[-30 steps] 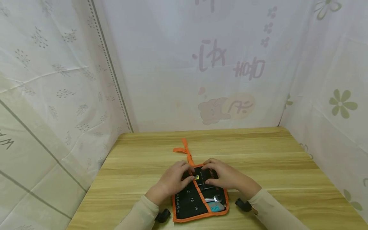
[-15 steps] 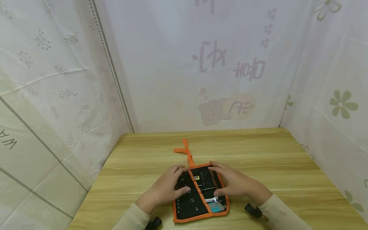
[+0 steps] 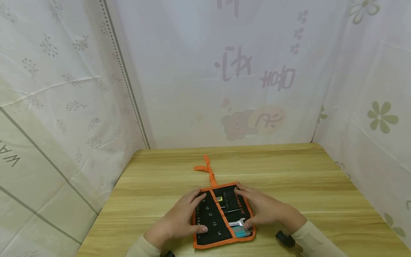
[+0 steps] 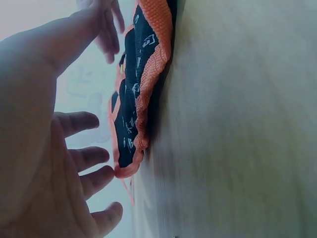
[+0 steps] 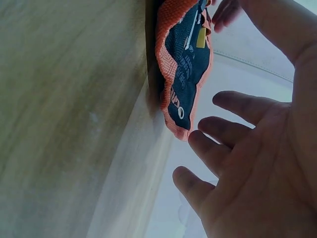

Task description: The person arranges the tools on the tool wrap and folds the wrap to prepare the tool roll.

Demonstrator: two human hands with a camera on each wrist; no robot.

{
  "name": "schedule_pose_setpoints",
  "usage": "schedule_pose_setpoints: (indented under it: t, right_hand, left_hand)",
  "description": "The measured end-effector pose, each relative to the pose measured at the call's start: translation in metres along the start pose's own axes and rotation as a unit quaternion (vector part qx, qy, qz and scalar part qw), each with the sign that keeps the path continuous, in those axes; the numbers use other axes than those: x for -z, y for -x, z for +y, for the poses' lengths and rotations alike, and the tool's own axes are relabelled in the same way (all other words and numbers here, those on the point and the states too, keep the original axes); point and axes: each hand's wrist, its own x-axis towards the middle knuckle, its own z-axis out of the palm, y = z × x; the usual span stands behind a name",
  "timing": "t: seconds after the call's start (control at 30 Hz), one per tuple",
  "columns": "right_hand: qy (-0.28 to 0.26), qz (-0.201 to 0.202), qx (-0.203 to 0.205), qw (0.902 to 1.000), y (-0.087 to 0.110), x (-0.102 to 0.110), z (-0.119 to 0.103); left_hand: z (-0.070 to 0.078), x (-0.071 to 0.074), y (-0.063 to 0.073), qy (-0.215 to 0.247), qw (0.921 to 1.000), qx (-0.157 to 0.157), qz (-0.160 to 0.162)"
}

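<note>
A black tool roll [image 3: 205, 238] with orange trim lies unfolded on the table, with size numbers printed on its left half. A silver open-end wrench [image 3: 237, 223], a teal-handled tool [image 3: 242, 232] and a thin metal shaft [image 3: 233, 210] show in its right-hand pockets, near a small yellow piece [image 3: 219, 198]. My left hand [image 3: 179, 219] is spread along the left edge, thumb over the black cloth. Along the right edge, my right hand [image 3: 268, 208] is spread likewise, its thumb near the wrench. Both wrist views show loosely extended fingers gripping nothing.
An orange tie strap [image 3: 211, 175] trails from the roll's far edge over the wood-grain table [image 3: 144, 185]. Printed cloth [image 3: 192, 89] hangs behind the table and on both sides. A black wrist fitting [image 3: 285, 239] sits below the right hand.
Both hands have moved apart, from over the middle of the tool roll to its left and right edges. More of the printed numbers now show. The roll has stayed nearly in place.
</note>
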Motion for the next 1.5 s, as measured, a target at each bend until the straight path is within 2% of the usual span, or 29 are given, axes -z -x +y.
schedule_pose_setpoints:
  t: [0.23,0.4,0.57,0.83,1.23,1.5]
  right_hand:
    - [-0.010,-0.023,-0.004,0.9997,0.002,-0.003,0.000]
    - [-0.011,-0.037,-0.009,0.9992,0.002,-0.006,0.002]
    - [0.003,-0.040,-0.017,0.9990,0.002,-0.007,0.006]
    - [0.004,-0.036,-0.036,0.9987,-0.004,-0.003,0.012]
    - [0.010,-0.035,-0.024,0.9990,-0.018,0.003,0.026]
    - [0.008,-0.036,-0.028,0.9989,-0.022,0.007,0.027]
  left_hand:
    - [-0.001,-0.002,0.004,-0.018,0.9995,-0.002,-0.027]
    - [-0.003,-0.005,0.001,-0.029,0.9984,-0.009,-0.047]
    - [-0.006,-0.006,-0.009,-0.029,0.9975,-0.013,-0.063]
    - [-0.012,-0.002,-0.026,-0.033,0.9958,-0.001,-0.085]
    - [-0.021,0.004,-0.048,-0.026,0.9953,0.013,-0.092]
    - [-0.026,0.005,-0.056,-0.015,0.9959,0.014,-0.088]
